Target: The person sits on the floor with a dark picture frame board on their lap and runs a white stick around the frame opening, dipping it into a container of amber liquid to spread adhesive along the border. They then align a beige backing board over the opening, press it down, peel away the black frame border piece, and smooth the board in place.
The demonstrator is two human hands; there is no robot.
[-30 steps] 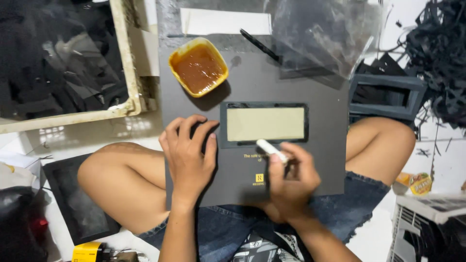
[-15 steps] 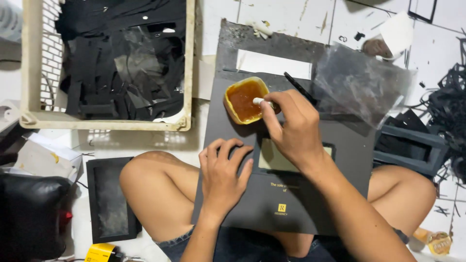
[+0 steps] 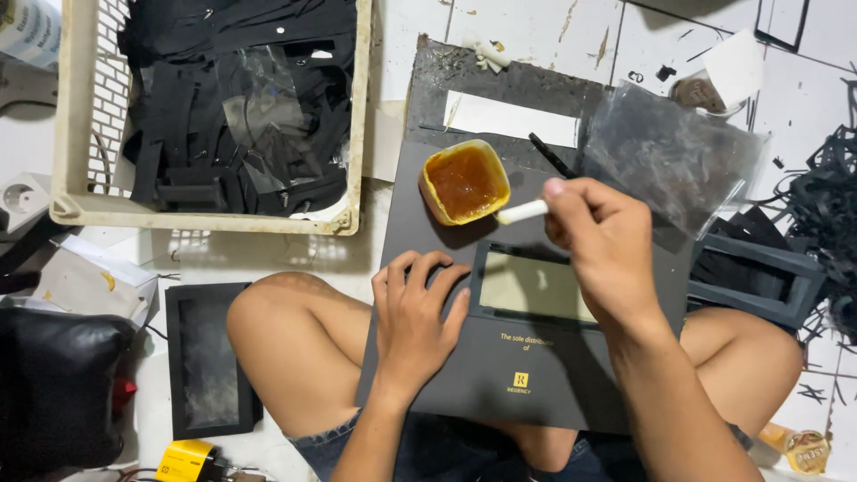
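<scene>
white stick (image 3: 522, 211) in right hand (image 3: 607, 245)

A white tiled floor (image 3: 553, 27) is carrying the clutter. A cream plastic crate (image 3: 71, 116) of black offcuts is sitting at upper left, a black framed panel (image 3: 210, 361) is lying at lower left, and a dark board (image 3: 500, 85) is lying at centre, with black strips (image 3: 826, 201) piling at right.
</scene>
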